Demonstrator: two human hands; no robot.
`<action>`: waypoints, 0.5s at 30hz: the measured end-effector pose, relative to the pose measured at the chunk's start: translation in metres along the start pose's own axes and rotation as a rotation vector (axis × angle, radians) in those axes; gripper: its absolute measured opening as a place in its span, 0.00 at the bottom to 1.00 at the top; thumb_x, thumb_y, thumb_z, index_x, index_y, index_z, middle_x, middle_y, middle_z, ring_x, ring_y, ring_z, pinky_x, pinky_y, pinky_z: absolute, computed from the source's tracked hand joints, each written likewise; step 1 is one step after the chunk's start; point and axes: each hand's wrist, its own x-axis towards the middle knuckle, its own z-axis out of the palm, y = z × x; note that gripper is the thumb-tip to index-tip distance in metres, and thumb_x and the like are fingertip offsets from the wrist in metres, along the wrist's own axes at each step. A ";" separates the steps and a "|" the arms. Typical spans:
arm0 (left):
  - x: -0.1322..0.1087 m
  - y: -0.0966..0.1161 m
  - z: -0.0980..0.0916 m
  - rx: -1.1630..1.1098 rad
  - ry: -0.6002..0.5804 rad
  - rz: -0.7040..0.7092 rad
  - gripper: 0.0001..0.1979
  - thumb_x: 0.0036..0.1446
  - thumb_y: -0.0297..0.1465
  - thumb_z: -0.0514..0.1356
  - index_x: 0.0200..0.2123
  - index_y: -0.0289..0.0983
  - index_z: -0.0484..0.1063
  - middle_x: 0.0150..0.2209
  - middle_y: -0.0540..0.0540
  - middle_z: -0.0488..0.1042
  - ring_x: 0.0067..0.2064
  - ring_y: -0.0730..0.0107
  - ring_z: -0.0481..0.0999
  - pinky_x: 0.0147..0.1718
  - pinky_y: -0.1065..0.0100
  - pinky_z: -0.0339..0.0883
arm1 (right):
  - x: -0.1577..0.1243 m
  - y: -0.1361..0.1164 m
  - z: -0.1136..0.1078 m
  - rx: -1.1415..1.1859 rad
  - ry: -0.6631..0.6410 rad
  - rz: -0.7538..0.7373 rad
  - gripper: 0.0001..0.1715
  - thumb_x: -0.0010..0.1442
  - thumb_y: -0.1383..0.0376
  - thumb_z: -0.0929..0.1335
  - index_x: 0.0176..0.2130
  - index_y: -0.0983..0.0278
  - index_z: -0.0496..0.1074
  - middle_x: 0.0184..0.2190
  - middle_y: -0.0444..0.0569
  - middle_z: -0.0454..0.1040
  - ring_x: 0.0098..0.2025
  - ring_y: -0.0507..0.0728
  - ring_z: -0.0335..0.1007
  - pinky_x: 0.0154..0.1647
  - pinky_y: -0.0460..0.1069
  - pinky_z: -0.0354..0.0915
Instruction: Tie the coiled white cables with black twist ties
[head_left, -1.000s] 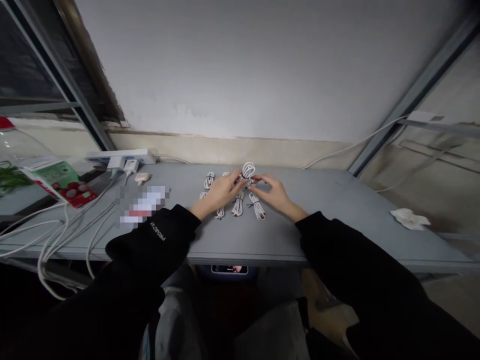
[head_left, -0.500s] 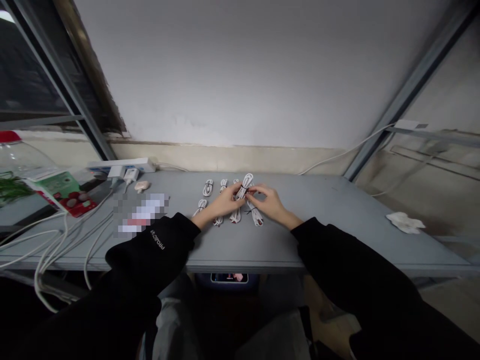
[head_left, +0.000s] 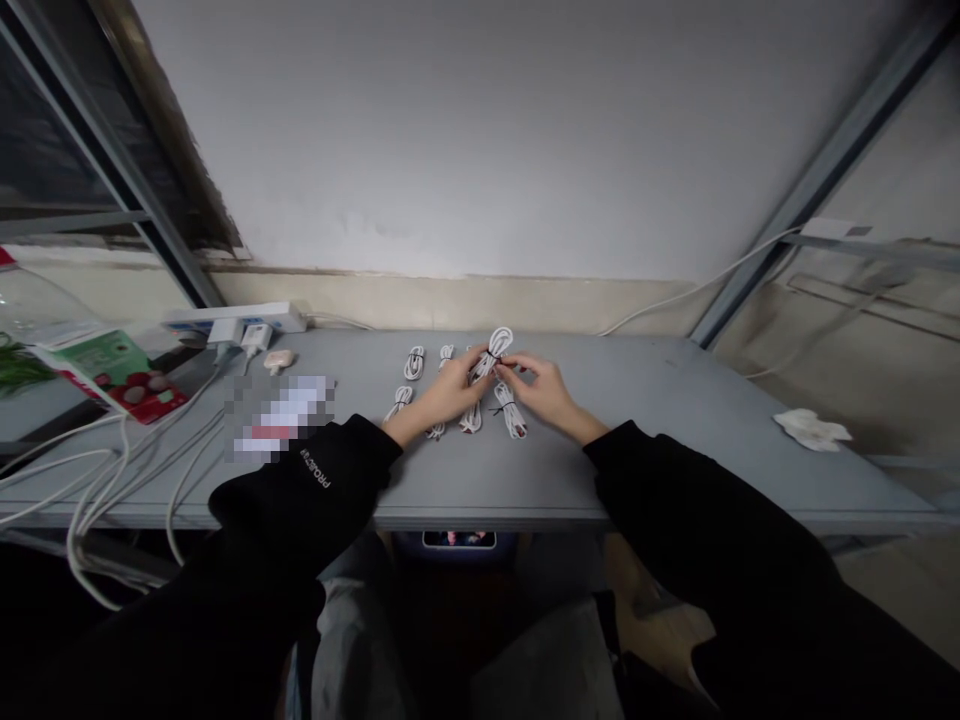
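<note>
A coiled white cable (head_left: 498, 343) with a dark tie round its middle is held up above the grey desk (head_left: 637, 400). My left hand (head_left: 452, 388) is closed on the coil from the left. My right hand (head_left: 541, 385) pinches at the tie or the coil's lower right side; the fingertips are too small to tell which. More bundled white cables lie on the desk around my hands: one at the back left (head_left: 414, 363), another nearer the front (head_left: 402, 399), and one below my right fingers (head_left: 512, 412). Several others are partly hidden behind my left hand.
To the left stand a power strip (head_left: 277, 318) with chargers, a small pinkish case (head_left: 278, 360), a green and red carton (head_left: 124, 375) and loose white cords (head_left: 112, 480). Crumpled tissue (head_left: 811, 430) lies at the right. A wall (head_left: 487, 150) rises behind the desk.
Both hands stay on the same coiled cable, with slight finger movement at its tie. The whole view has shifted a little, so the desk sits slightly higher in the picture.
</note>
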 end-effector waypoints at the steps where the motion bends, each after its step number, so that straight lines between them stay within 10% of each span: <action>1: 0.000 0.001 -0.001 0.003 0.001 -0.009 0.22 0.64 0.32 0.57 0.60 0.36 0.64 0.38 0.45 0.77 0.33 0.68 0.72 0.38 0.63 0.68 | 0.000 0.000 -0.001 -0.007 0.007 0.000 0.09 0.62 0.58 0.70 0.36 0.59 0.78 0.34 0.49 0.80 0.40 0.59 0.75 0.43 0.56 0.70; 8: 0.000 -0.001 -0.005 0.076 0.064 0.133 0.19 0.64 0.27 0.53 0.58 0.35 0.66 0.56 0.37 0.74 0.56 0.57 0.74 0.56 0.54 0.67 | 0.001 0.000 -0.004 0.000 0.027 0.077 0.08 0.60 0.58 0.71 0.35 0.60 0.78 0.35 0.49 0.81 0.40 0.59 0.75 0.40 0.54 0.69; 15: -0.002 -0.001 -0.006 0.173 0.057 0.092 0.20 0.66 0.27 0.52 0.60 0.38 0.64 0.58 0.38 0.73 0.59 0.56 0.73 0.58 0.52 0.66 | 0.001 0.002 -0.001 0.010 0.021 0.177 0.10 0.61 0.57 0.70 0.37 0.61 0.79 0.37 0.50 0.82 0.39 0.59 0.75 0.40 0.54 0.68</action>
